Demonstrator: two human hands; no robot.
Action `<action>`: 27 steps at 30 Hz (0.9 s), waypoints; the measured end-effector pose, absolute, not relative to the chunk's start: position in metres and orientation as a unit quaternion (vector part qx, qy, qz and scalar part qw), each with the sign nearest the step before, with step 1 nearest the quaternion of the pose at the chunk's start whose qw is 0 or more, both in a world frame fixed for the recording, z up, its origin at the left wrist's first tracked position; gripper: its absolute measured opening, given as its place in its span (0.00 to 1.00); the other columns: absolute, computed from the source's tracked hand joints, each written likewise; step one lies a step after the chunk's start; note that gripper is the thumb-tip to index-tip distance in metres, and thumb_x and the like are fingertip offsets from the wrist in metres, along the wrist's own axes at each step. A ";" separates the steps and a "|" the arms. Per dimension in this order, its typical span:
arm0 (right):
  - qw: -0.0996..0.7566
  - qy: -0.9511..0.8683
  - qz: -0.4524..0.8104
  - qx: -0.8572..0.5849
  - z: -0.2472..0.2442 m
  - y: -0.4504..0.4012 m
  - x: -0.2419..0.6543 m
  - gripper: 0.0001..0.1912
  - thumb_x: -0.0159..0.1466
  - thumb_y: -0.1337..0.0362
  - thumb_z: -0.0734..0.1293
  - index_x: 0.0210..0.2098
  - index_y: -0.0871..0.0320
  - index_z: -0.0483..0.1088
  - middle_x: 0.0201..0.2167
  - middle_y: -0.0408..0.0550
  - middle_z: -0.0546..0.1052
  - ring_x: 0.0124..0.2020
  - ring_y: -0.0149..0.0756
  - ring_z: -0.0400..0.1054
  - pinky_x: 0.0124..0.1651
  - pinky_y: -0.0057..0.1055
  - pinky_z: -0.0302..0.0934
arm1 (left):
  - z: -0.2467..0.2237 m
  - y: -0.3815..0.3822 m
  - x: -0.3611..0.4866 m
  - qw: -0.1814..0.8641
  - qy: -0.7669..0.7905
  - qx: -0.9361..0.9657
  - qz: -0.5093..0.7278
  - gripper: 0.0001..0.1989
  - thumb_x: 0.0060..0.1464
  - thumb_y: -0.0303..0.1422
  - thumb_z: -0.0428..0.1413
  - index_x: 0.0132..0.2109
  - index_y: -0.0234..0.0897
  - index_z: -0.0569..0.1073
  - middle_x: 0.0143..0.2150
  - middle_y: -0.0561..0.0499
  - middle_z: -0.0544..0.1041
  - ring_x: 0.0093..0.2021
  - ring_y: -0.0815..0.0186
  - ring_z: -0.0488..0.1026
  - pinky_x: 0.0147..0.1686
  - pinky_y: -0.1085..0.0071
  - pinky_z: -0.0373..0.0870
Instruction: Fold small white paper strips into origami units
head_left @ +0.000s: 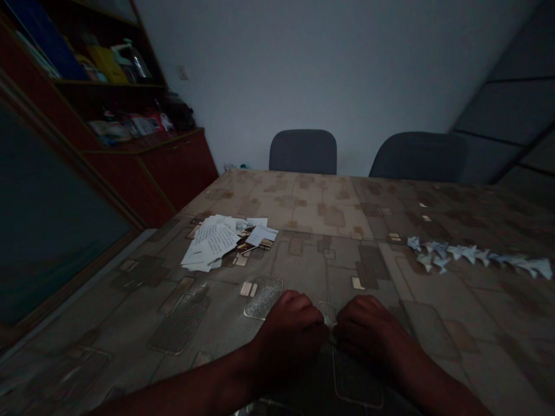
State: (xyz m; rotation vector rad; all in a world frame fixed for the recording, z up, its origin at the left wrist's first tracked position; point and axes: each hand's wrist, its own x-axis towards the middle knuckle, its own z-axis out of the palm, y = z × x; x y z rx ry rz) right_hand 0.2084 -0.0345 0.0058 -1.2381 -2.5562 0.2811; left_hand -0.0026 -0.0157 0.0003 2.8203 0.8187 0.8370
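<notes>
We cannot make out what lies between the left hand (pixel 288 338) and right hand (pixel 363 329), because the fingers hide it. The print on the papers (pixel 212 245) is too small for us to read, the shelf clutter (pixel 125 124) is blurred, and the bottom edge cuts off the forearms (pixel 203 387).

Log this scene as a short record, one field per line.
Left: left hand, curled, knuckles up, beside the right hand
Right: right hand, curled the same way
Between hands: small pale piece, too dark to identify or tell if held
Surface: patterned table cover
Ahead left: loose pile of papers and photographs
Ahead right: row of small folded paper pieces
Far side: grey chair, grey chair
Left wall: dark red shelved cabinet
</notes>
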 end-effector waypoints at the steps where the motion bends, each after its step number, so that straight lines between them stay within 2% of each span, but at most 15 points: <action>1: 0.142 -0.884 0.102 -0.434 0.005 -0.035 0.208 0.07 0.59 0.71 0.69 0.26 0.56 0.69 0.27 0.42 0.72 0.31 0.34 0.63 0.36 0.32 0.52 | 0.000 -0.017 -0.003 0.043 0.271 0.922 0.272 0.13 0.62 0.28 0.52 0.27 0.35 0.68 0.26 0.56 0.71 0.30 0.67 0.62 0.34 0.67 0.53; 6: 0.154 -0.867 0.130 -0.455 0.001 -0.034 0.208 0.08 0.60 0.70 0.68 0.26 0.56 0.68 0.26 0.40 0.71 0.31 0.33 0.63 0.36 0.32 0.53 | 0.001 -0.019 -0.003 0.053 0.285 0.914 0.283 0.10 0.60 0.29 0.55 0.29 0.36 0.71 0.27 0.56 0.73 0.31 0.67 0.63 0.35 0.66 0.53; 13: 0.139 -0.889 0.107 -0.423 0.003 -0.032 0.209 0.06 0.61 0.70 0.68 0.27 0.56 0.70 0.27 0.41 0.72 0.31 0.34 0.64 0.36 0.32 0.53 | -0.003 -0.017 -0.003 0.027 0.277 0.916 0.288 0.13 0.60 0.27 0.54 0.26 0.35 0.68 0.25 0.56 0.71 0.30 0.68 0.61 0.34 0.66 0.53; 18: 0.128 -0.891 0.121 -0.418 0.008 -0.031 0.209 0.06 0.63 0.68 0.67 0.29 0.55 0.71 0.27 0.41 0.73 0.32 0.35 0.64 0.37 0.33 0.53 | -0.002 -0.017 -0.002 0.034 0.281 0.918 0.277 0.12 0.59 0.32 0.56 0.27 0.36 0.70 0.26 0.55 0.71 0.31 0.67 0.63 0.37 0.66 0.55; 27: 0.136 -0.890 0.142 -0.411 0.013 -0.032 0.210 0.03 0.62 0.69 0.68 0.32 0.56 0.70 0.29 0.42 0.73 0.34 0.36 0.66 0.38 0.33 0.54 | 0.002 -0.015 -0.001 0.035 0.280 0.919 0.276 0.15 0.63 0.30 0.52 0.26 0.35 0.67 0.24 0.56 0.69 0.30 0.68 0.63 0.39 0.66 0.58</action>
